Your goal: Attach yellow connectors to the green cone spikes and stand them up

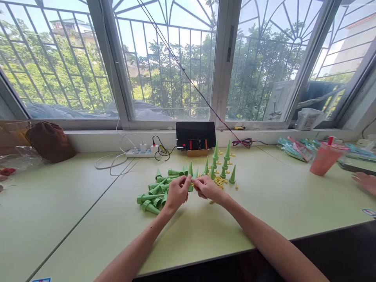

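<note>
My left hand (178,192) is closed on a green spike, whose pointed tip rises above the fingers. Close against it, my right hand (208,188) pinches something small that its fingers mostly hide; a bit of yellow shows between the two hands. Green cone spikes (151,197) lie in a loose pile left of my left hand. Beyond my right hand, several green spikes (226,160) stand upright, some stacked, with yellow pieces sticking out sideways. Small yellow parts (220,181) are heaped at their base.
A power strip (133,153) with cables and a propped black tablet (195,131) are by the window. At right are a red cup (327,156), packaged items (293,149) and another person's hand (366,182). A brown bag (49,141) sits at left.
</note>
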### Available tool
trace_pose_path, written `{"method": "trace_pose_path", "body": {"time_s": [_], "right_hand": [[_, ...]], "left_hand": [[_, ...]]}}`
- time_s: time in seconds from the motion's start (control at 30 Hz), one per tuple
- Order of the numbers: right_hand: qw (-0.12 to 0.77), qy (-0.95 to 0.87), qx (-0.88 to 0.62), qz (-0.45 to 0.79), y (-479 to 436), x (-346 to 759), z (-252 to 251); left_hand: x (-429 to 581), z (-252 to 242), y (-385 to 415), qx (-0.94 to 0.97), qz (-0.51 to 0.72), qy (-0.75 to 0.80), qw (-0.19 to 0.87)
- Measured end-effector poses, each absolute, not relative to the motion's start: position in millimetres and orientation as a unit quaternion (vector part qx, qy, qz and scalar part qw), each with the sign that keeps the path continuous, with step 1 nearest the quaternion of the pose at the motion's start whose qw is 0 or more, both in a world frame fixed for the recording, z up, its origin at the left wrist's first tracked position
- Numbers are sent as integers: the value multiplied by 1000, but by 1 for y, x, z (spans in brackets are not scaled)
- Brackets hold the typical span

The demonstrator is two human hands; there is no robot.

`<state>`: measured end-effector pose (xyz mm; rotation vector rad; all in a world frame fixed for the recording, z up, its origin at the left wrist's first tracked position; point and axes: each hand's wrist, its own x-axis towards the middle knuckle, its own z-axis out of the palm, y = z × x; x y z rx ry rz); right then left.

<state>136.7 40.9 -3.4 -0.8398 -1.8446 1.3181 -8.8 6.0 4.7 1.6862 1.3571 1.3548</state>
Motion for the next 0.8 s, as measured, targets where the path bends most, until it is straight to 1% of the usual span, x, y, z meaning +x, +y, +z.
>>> {"method": "trace_pose_path", "body": {"time_s": [0.1,0.2,0.23,0.3,0.4,0.47,0.53,0.57,0.67,0.7,0.73,0.8], "right_hand": [[381,-789,-321,361,40,139,-3],[394,-833,-307,237,38,141,-3],[394,-842,-301,213,37,142,-3],[392,-852,-292,188,36,142,-3],[396,-850,-293,186,35,140,-2],[404,-838,-302,207,33,139,-1],[406,-814,-322,262,33,137,1],[399,-794,-337,312,32,137,2],[314,-684,-374,542,32,137,5],[290,-644,-373,602,32,137,6],[274,-611,-367,645,32,137,6],[269,-581,-351,683,32,138,7]], "left_hand": [[-11,5,8,598,495,509,372],[-13,5,10,521,467,504,507],[-13,5,10,494,456,502,545],[-13,5,11,460,444,498,586],[-12,5,9,469,459,486,577],[-11,4,8,501,481,481,534],[-10,3,6,546,499,484,467],[-10,2,5,571,503,488,427],[-9,0,3,637,501,503,300],[-9,0,2,651,500,506,264],[-9,-1,2,661,499,508,237],[-9,0,2,670,501,507,206]]}}
